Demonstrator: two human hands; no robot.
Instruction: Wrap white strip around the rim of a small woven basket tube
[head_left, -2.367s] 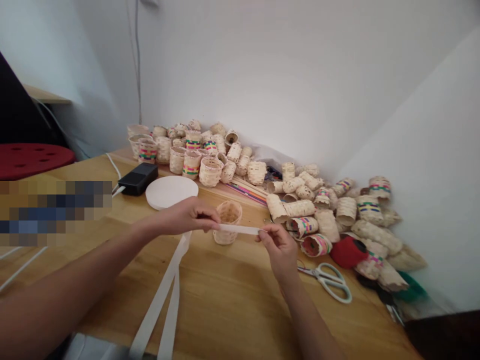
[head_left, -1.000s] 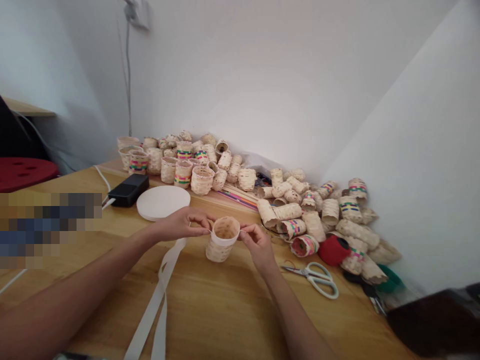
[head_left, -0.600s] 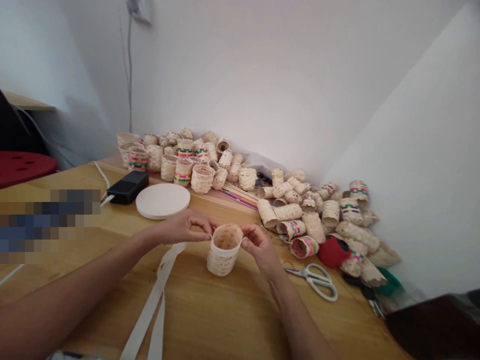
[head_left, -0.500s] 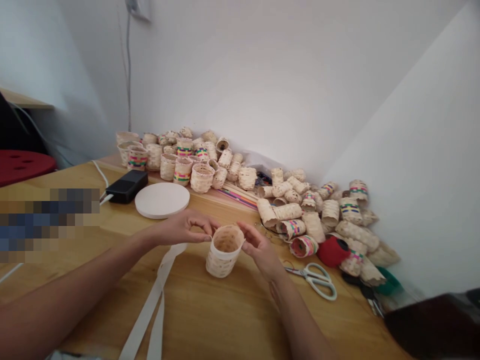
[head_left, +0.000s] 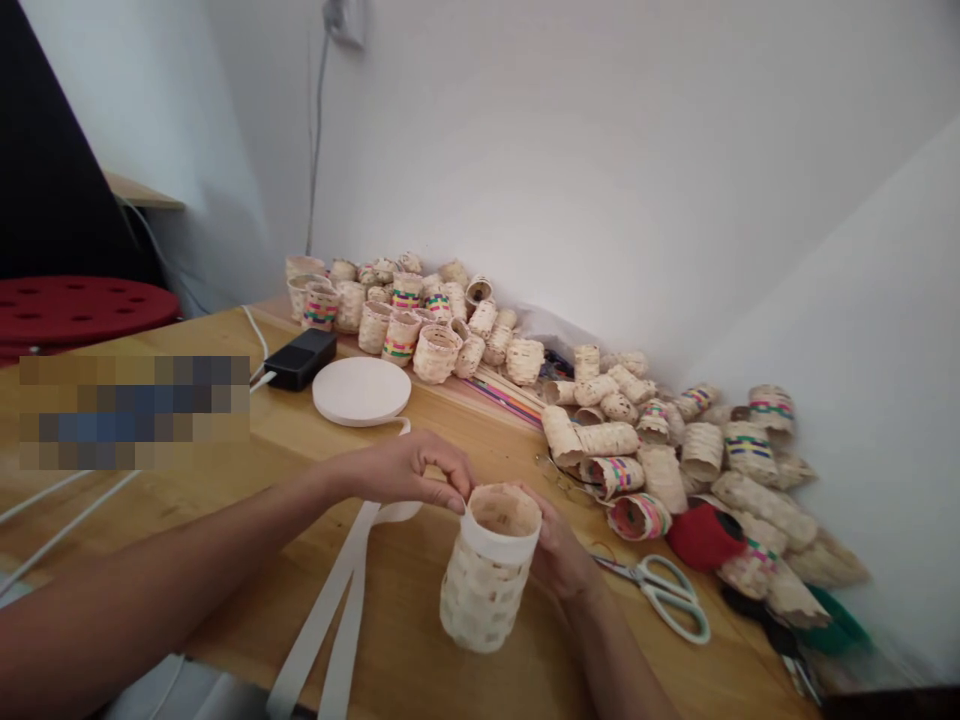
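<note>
A small woven bamboo basket (head_left: 486, 595) is held upright above the wooden table, with a flat white ribbon (head_left: 501, 544) running round its rim. At the rim's left edge, the thumb and fingers of my left hand (head_left: 420, 470) pinch together on the basket edge and ribbon. My right hand (head_left: 562, 548) grips the basket from its right side and back, its fingers partly hidden behind the rim. To the left, a long white ribbon strip (head_left: 324, 610) lies in folds across the table and over the front edge. Beyond it sits a flat white ribbon roll (head_left: 361, 390).
Scissors (head_left: 667, 595) with pale handles lie right of my right hand. Several woven baskets (head_left: 438, 352) are heaped along the wall, with a red thread cone (head_left: 706, 535) among them. A black box (head_left: 301, 358) with a cable and a red stool (head_left: 86, 312) are at left.
The basket has come closer and lower right in view, showing more of its side. My right hand has shifted further behind it. The camera view has turned slightly left.
</note>
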